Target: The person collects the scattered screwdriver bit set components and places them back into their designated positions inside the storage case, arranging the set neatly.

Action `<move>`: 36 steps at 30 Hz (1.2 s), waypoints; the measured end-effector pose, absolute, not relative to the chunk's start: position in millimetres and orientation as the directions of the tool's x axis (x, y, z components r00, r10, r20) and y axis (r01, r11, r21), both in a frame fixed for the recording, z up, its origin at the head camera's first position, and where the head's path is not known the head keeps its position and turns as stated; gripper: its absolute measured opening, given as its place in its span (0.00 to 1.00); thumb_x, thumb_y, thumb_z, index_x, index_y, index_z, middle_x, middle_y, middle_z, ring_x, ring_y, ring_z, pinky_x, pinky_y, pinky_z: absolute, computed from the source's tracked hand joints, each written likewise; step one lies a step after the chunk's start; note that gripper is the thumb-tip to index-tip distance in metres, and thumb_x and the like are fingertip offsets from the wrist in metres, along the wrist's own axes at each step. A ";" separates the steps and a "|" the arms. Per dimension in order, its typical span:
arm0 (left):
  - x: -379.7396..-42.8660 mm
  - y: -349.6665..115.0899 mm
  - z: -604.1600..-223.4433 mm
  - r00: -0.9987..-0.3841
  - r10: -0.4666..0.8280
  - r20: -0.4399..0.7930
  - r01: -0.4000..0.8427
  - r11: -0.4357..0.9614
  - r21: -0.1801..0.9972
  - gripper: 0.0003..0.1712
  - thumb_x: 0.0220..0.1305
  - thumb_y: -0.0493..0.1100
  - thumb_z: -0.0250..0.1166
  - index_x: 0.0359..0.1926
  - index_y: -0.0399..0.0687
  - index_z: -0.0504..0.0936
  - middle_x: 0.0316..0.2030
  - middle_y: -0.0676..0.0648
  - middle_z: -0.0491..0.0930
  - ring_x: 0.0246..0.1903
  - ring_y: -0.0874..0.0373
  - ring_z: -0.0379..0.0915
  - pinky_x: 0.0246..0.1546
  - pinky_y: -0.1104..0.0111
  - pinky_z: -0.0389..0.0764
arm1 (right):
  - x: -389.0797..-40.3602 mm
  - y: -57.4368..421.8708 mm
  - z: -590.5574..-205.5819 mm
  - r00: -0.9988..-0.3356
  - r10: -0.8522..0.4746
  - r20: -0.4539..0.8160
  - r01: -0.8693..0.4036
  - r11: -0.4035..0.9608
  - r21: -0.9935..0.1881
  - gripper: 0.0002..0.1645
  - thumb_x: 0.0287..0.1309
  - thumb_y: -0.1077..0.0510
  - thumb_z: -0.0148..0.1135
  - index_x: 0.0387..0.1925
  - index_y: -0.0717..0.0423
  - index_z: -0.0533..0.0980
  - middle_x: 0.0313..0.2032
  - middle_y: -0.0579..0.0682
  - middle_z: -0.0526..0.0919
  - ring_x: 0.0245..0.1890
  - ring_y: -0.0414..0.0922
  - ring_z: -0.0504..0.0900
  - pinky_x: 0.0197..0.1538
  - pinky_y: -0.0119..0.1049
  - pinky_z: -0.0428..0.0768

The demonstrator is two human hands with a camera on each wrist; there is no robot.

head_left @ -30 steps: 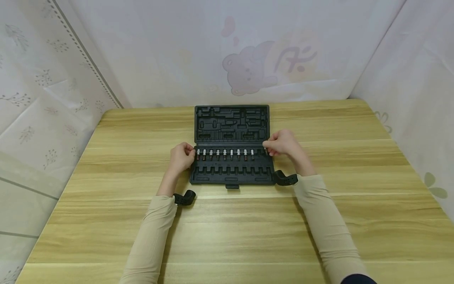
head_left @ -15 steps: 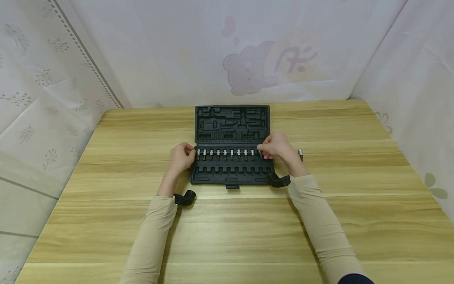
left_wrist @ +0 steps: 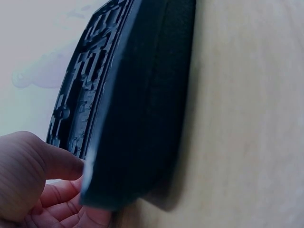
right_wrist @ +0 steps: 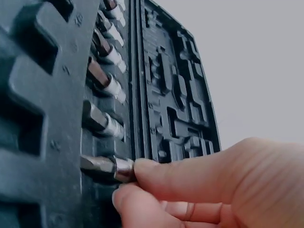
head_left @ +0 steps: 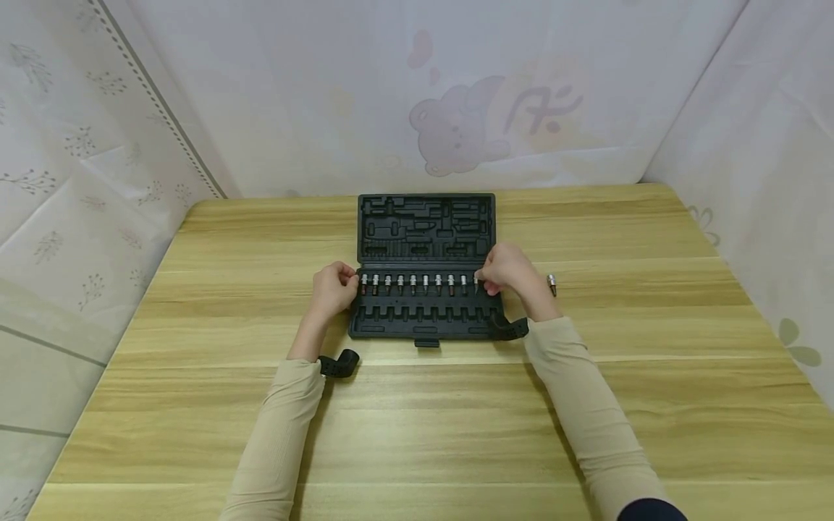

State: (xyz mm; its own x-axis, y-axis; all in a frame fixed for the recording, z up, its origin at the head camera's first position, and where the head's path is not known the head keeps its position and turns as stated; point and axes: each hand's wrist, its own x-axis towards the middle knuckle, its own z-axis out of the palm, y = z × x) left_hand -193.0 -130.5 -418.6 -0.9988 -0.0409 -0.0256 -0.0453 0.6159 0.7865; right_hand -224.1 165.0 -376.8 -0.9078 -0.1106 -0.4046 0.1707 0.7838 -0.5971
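Observation:
A black plastic tool case (head_left: 425, 299) lies opened out on the table, its lid at the back. My left hand (head_left: 334, 288) holds the case's left edge, thumb on top and fingers curled at the side; the left wrist view shows the case wall (left_wrist: 137, 109) at the thumb. With thumb and index finger, my right hand (head_left: 511, 271) pinches the silver end of a bit socket (right_wrist: 122, 169) at the right end of the upper row. Its grey bit points toward the front. Several similar bit sockets (right_wrist: 113, 89) lie in slots beside it.
One loose bit socket (head_left: 552, 285) lies on the wooden table (head_left: 417, 427), right of the case and close to my right wrist. The case's front row of slots (head_left: 423, 312) holds no bits. Printed cloth (head_left: 293, 94) hangs behind and at both sides.
My right hand moved left from the case's right edge, bringing the bit socket to the row's end slot. The loose bit socket on the table came into view. My left hand stayed put.

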 end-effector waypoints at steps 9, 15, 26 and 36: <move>-193.2 -131.0 -419.8 -0.999 -0.040 -0.035 -0.052 0.618 0.784 0.06 0.62 0.33 0.56 0.36 0.31 0.76 0.25 0.40 0.76 0.15 0.60 0.67 0.15 0.72 0.72 | -233.0 167.5 -375.2 -0.868 -0.109 -0.485 0.193 0.826 -0.530 0.19 0.57 0.61 0.62 0.12 0.58 0.73 0.10 0.47 0.74 0.11 0.38 0.74 0.18 0.28 0.72; -192.8 -131.2 -419.1 -0.999 -0.047 -0.023 -0.047 0.618 0.785 0.06 0.61 0.33 0.57 0.36 0.31 0.76 0.24 0.40 0.76 0.14 0.60 0.67 0.15 0.72 0.72 | -246.5 167.1 -372.7 -0.810 -0.091 -0.580 0.214 0.874 -0.436 0.14 0.57 0.57 0.64 0.27 0.67 0.75 0.10 0.46 0.72 0.10 0.36 0.70 0.18 0.27 0.67; -194.6 -131.5 -420.4 -0.999 -0.040 -0.026 -0.045 0.625 0.779 0.06 0.62 0.34 0.57 0.36 0.31 0.76 0.25 0.40 0.77 0.16 0.59 0.68 0.15 0.72 0.72 | -262.7 160.5 -363.6 -0.715 -0.071 -0.695 0.236 0.912 -0.336 0.34 0.57 0.56 0.65 0.54 0.75 0.61 0.13 0.47 0.73 0.10 0.35 0.69 0.18 0.26 0.68; -194.3 -131.1 -420.0 -0.999 -0.038 -0.026 -0.044 0.638 0.769 0.06 0.62 0.34 0.57 0.36 0.32 0.76 0.27 0.39 0.78 0.20 0.55 0.70 0.18 0.71 0.72 | -267.3 155.1 -360.3 -0.708 -0.058 -0.704 0.144 0.964 -0.223 0.26 0.56 0.53 0.66 0.45 0.72 0.70 0.13 0.46 0.73 0.12 0.36 0.69 0.22 0.29 0.70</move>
State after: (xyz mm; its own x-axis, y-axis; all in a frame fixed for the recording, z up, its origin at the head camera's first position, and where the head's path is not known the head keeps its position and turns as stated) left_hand -194.3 -131.1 -420.0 -0.9989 -0.0381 -0.0259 -0.0443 0.6383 0.7685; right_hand -267.3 155.1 -360.3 -0.7077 -0.0577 -0.7042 0.1437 0.9641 -0.2234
